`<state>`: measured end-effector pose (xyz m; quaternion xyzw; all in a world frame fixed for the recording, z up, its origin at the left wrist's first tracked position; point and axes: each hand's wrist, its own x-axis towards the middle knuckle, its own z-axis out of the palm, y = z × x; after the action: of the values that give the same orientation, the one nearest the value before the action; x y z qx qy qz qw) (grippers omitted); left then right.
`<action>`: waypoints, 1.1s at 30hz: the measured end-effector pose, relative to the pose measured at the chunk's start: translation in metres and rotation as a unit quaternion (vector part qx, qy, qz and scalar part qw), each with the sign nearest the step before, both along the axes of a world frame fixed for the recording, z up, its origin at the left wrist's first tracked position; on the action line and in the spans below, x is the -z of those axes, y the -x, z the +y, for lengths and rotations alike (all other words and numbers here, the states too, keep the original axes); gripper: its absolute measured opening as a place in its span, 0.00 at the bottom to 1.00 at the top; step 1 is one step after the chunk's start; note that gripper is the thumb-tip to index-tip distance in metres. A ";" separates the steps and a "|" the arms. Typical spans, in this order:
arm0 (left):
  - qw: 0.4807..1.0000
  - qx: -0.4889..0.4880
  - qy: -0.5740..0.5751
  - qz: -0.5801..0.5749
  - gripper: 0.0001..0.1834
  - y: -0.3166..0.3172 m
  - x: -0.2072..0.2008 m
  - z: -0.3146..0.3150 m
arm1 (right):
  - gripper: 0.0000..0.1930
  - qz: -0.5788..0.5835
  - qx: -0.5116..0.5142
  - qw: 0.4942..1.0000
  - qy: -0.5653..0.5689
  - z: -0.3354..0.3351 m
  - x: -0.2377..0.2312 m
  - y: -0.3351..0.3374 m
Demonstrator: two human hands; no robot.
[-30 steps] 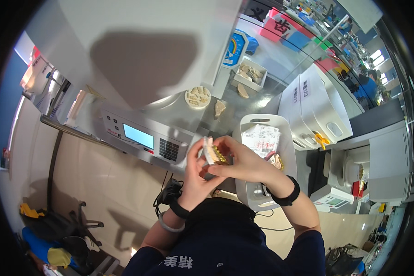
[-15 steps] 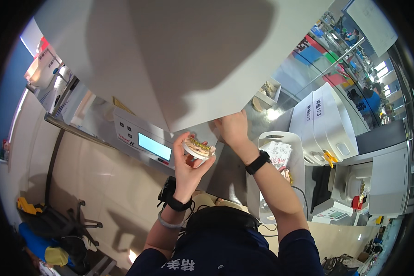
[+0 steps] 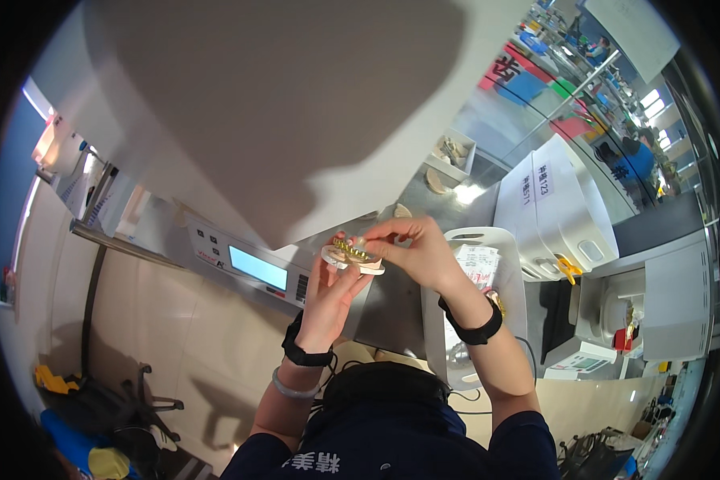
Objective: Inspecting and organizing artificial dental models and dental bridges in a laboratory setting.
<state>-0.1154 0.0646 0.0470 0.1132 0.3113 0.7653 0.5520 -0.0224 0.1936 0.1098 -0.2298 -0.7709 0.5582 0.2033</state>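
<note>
My left hand (image 3: 330,302) holds a dental model (image 3: 349,258) with a pale plaster base and a row of gold-coloured teeth, its thumb and fingers gripping the base. Over the right end of that row, my right hand (image 3: 413,250) has thumb and forefinger closed in a pinch. A small whitish piece (image 3: 360,242) shows at those fingertips, too small to name; whether it touches the teeth I cannot tell. Behind the model stands a machine with a lit screen (image 3: 258,268) and a few buttons.
A large white housing (image 3: 360,152) slants over the workspace. At right, a white basket (image 3: 514,328) holds paper slips and a gold-toned piece. Beyond it stand white bins (image 3: 556,208) with a yellow clip (image 3: 569,270). A small box of plaster pieces (image 3: 454,152) sits farther back.
My right hand has come back from beside the white housing's lower edge to the dental model, now with a whitish piece at its fingertips. The left hand still holds the model.
</note>
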 end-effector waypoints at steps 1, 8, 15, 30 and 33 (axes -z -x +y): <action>1.000 0.005 0.001 0.002 0.29 -0.003 0.001 0.002 | 0.06 0.001 0.005 1.000 -0.002 0.000 -0.001 -0.004; 0.999 0.032 -0.002 0.003 0.30 -0.016 -0.001 0.015 | 0.08 -0.055 0.027 0.998 0.004 0.002 0.008 -0.024; 0.998 0.052 -0.018 0.027 0.28 -0.016 -0.002 0.029 | 0.14 -0.025 -0.001 0.980 0.195 0.014 0.013 -0.036; 0.961 -0.074 0.050 0.260 0.24 0.007 0.008 0.032 | 0.10 -0.152 0.109 0.945 -0.269 0.092 0.044 0.017; 0.959 -0.119 0.045 0.254 0.28 0.008 0.006 0.032 | 0.11 -0.217 0.074 0.919 -0.321 0.086 0.047 0.034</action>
<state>-0.1233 0.0969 0.0409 0.2408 0.4870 0.7566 0.3638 -0.0562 0.2797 0.0623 -0.3240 -0.9147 0.2007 0.1342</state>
